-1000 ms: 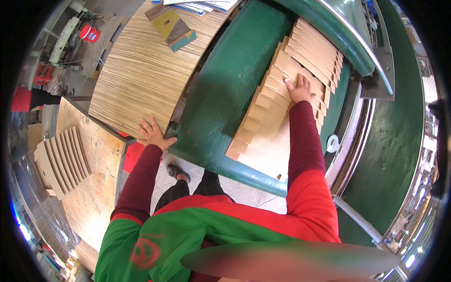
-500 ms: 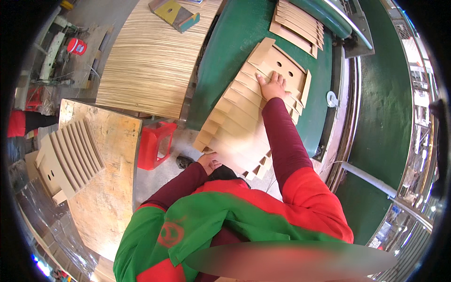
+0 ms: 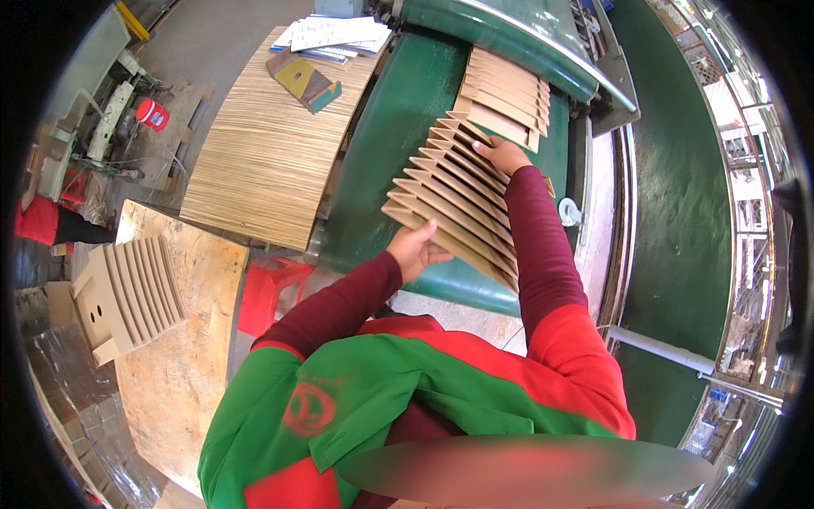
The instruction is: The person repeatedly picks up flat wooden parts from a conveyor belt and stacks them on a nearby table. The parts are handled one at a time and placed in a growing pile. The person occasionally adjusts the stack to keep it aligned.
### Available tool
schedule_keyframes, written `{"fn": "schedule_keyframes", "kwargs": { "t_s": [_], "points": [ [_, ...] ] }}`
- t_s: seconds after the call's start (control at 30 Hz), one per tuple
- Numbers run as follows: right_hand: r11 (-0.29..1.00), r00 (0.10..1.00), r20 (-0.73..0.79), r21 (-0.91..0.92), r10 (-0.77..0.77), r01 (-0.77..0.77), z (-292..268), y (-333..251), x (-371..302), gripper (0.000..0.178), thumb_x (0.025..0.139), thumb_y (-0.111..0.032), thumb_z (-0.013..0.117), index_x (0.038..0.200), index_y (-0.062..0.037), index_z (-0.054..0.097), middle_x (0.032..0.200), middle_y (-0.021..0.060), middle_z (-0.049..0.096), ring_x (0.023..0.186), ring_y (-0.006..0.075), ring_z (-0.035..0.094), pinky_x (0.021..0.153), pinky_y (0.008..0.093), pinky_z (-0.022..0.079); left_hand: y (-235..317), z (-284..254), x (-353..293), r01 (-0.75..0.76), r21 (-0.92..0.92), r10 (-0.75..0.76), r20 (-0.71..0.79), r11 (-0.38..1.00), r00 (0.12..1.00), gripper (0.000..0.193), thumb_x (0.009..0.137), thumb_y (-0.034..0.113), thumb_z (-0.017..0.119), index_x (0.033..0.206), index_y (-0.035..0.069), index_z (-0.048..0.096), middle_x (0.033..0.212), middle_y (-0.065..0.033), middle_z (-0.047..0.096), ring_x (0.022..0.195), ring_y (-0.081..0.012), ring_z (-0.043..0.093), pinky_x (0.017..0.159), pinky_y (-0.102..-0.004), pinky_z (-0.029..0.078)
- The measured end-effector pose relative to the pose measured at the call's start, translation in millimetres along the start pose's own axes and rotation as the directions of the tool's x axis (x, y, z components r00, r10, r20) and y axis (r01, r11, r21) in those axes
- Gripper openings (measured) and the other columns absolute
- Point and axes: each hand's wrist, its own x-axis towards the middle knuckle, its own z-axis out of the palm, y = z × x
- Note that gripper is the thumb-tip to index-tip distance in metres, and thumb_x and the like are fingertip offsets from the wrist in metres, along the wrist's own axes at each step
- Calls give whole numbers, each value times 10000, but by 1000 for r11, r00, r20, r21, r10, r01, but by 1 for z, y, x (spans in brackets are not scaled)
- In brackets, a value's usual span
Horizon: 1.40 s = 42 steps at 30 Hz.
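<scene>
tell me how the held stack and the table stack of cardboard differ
The held stack is in the left hand and right hand; no hand touches the table stack.
The held stack is over the green belt, while the table stack lies at the edge of the wooden table.
The table stack shows two dark holes; none show on the held stack.
Both are brown, with staggered layers.

Left of the grip there's a bright-red plastic stool [image 3: 256, 297], and past it a worn, pale plywood table [image 3: 182, 348]! Up ahead and left, a brown-striped wood-grain table [image 3: 259, 157] with smooth grey floor [image 3: 222, 42] beyond, while white light [image 3: 750, 242] glares far to the grip's right.
</scene>
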Motion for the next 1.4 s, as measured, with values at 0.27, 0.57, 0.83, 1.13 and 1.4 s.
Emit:
{"fn": "schedule_keyframes", "kwargs": {
  "t_s": [0.27, 0.57, 0.83, 1.13, 1.4],
  "points": [
    [991, 952, -304, -118, 29, -68, -25, 16, 16, 616, 849, -659, 437, 1250, -216, 584, 1155, 153, 631, 1095, 301, 589, 935, 408, 439, 38, 54, 131, -116, -119, 63, -376, 986, 924, 574, 940, 336, 547, 1379, 57, 304, 1437, -191, 296, 1199, -400, 443, 868, -553, 511],
    [918, 985, -13, -364, -172, 156, -25, 2, -1, 1279, 464, -766, 694, 1352, 81, 332, 1190, 322, 532, 1119, 410, 548, 942, 420, 443, 54, 51, 215, -70, -165, 20, -286, 984, 958, 610, 918, 433, 551, 1361, 58, 364, 1433, -263, 252, 503, -235, 502, 742, -513, 550],
    [926, 978, -144, -366, -154, 92, -33, -18, -4, 1112, 431, -432, 836, 1343, 15, 382, 1233, 238, 546, 1134, 359, 546, 951, 399, 450, 34, 19, 226, 14, 153, 43, -361, 988, 932, 951, 747, 773, 503, 1427, 138, 308, 1345, -206, 423, 925, -420, 587, 785, -558, 495],
    [915, 958, -140, -357, -250, 187, -6, -9, -47, 773, 487, -396, 835, 1073, 11, 539, 911, 239, 659, 866, 399, 645, 759, 461, 513, -25, -168, -3, -38, 328, 242, -611, 944, 753, 291, 818, 381, 586, 884, 99, 610, 740, -10, 520, 616, -149, 543, 428, -302, 381],
    [964, 964, -194, 154, -184, 215, 28, -43, -129, 471, 559, -184, 828, 898, 75, 628, 881, 152, 683, 776, 241, 653, 732, 343, 510, -41, -272, -272, -74, 408, 384, -762, 910, 522, 619, 818, 400, 651, 1310, 70, 470, 1076, -51, 627, 794, -124, 594, 552, -285, 460]
  ]
}}
